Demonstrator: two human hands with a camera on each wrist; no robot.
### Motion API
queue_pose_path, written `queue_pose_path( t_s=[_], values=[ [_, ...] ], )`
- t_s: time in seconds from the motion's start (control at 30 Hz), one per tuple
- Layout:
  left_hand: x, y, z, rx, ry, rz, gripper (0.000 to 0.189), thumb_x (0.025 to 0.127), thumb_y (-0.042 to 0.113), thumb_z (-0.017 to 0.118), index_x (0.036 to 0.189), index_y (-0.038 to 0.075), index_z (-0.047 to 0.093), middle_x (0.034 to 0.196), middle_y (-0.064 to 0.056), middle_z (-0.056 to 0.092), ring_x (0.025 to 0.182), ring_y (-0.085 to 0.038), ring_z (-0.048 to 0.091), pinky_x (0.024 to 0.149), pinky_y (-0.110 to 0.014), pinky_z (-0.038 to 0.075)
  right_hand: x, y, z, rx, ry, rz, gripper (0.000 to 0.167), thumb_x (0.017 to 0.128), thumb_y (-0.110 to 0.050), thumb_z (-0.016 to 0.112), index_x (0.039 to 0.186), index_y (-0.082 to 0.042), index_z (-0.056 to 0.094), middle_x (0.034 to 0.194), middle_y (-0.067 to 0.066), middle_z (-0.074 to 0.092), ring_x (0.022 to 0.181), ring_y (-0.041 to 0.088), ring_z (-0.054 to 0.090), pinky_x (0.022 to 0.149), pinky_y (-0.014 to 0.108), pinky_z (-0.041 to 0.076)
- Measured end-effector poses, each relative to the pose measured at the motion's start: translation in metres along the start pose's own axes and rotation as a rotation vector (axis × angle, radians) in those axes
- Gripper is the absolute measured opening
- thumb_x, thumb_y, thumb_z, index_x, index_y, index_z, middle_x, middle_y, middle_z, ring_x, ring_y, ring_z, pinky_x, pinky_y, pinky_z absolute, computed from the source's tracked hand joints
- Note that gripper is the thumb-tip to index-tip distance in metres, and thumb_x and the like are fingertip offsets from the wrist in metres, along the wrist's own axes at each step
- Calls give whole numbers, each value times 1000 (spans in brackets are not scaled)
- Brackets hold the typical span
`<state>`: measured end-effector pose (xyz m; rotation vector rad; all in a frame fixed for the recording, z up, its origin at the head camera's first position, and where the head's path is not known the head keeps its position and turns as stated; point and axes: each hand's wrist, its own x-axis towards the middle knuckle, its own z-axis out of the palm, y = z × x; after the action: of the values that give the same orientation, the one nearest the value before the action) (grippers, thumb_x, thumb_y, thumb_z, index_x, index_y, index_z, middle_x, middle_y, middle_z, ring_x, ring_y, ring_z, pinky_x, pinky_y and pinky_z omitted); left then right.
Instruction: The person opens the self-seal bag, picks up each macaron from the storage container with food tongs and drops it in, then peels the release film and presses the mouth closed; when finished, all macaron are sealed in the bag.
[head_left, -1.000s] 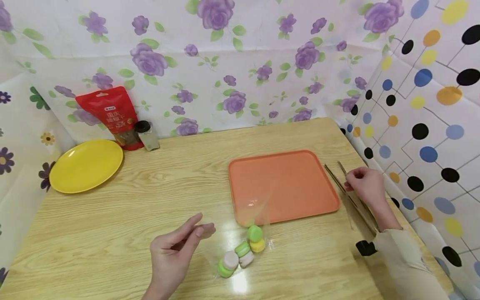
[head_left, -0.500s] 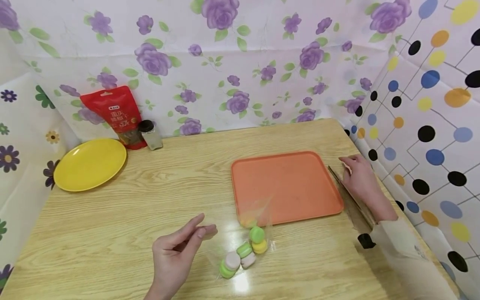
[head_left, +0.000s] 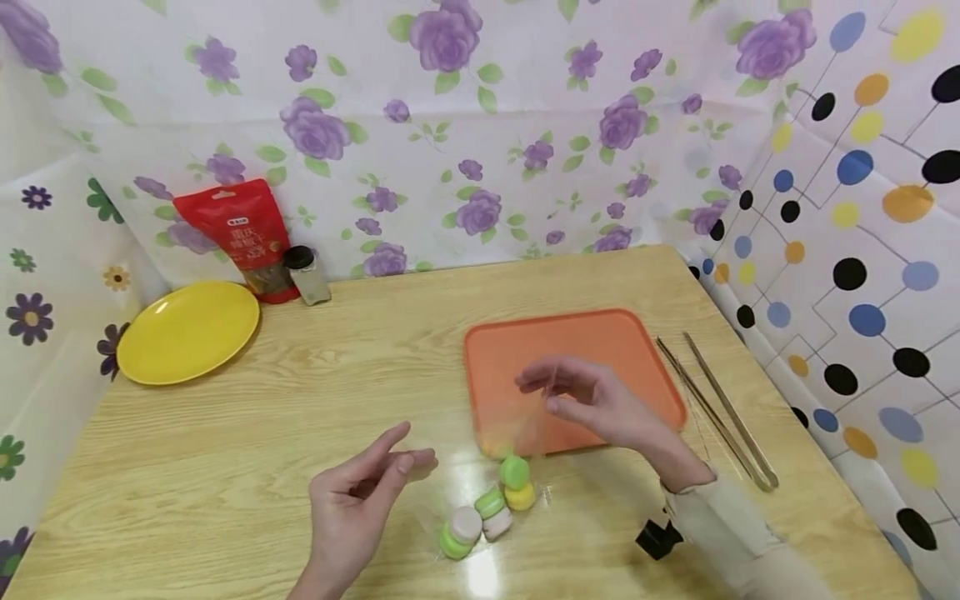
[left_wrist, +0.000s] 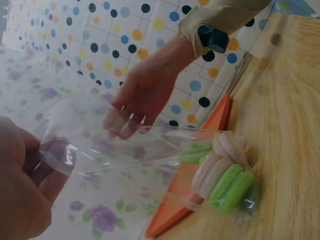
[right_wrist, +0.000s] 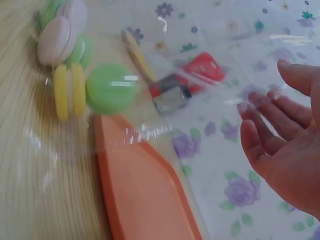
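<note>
My left hand [head_left: 348, 504] pinches the top edge of a clear plastic bag [left_wrist: 125, 155] between thumb and fingers. Several macarons [head_left: 491, 502], green, yellow and pale pink, lie in the bottom of the bag by the table. In the left wrist view the bag stretches from my fingers down to the macarons [left_wrist: 232, 187]. My right hand [head_left: 600, 404] hovers over the orange tray [head_left: 506, 354], beside the bag's raised far side. Its fingers are spread from the thumb and hold nothing in the right wrist view.
Metal tongs [head_left: 740, 427] lie on the table right of the tray. At the back left are a yellow plate [head_left: 187, 333], a red pouch [head_left: 243, 229] and a jar with a black lid [head_left: 311, 283]. Patterned sheets hang on three sides.
My right hand has left the tongs, which now lie on the table, and has moved left over the tray to the bag. My left hand stays on the bag.
</note>
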<state>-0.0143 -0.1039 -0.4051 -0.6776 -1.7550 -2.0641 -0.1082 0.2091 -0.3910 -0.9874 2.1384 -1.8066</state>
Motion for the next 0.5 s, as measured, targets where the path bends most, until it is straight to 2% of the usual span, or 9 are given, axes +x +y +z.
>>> queue_pose_path(
  t_s=[0.1,0.17,0.33,0.4,0.5],
  values=[
    [-1,0,-2,22,15,-61,36,92,-21,56,127,-16,58,98,-14,75,84,-23,74,76,-37,58,2,2,8,40,60,-4,13,97,7,59,108,5,66,101,17,70,93,22,69,82,35,57],
    [0,0,-4,13,47,-97,30,92,-20,56,122,-17,61,96,-18,74,82,-24,74,72,-40,59,-1,1,11,54,113,-16,7,97,7,60,98,7,67,90,17,71,83,20,70,74,35,59],
    [9,2,-9,-42,127,-210,13,96,-11,59,105,-16,67,92,-22,73,80,-27,74,67,-43,59,-8,-6,20,43,192,-20,5,96,5,62,96,8,66,85,15,71,75,19,71,63,34,59],
    [13,2,-11,-58,131,-243,13,97,-9,58,104,-16,66,91,-21,74,79,-28,74,67,-45,59,-10,-9,22,45,207,-14,5,97,5,62,96,7,66,84,16,71,73,19,70,61,32,59],
    [17,3,-12,-61,134,-260,14,99,-7,56,103,-18,64,89,-20,74,77,-28,74,65,-45,59,-12,-13,24,58,215,-2,6,97,6,61,97,8,67,84,16,71,73,19,70,60,32,58]
  ],
)
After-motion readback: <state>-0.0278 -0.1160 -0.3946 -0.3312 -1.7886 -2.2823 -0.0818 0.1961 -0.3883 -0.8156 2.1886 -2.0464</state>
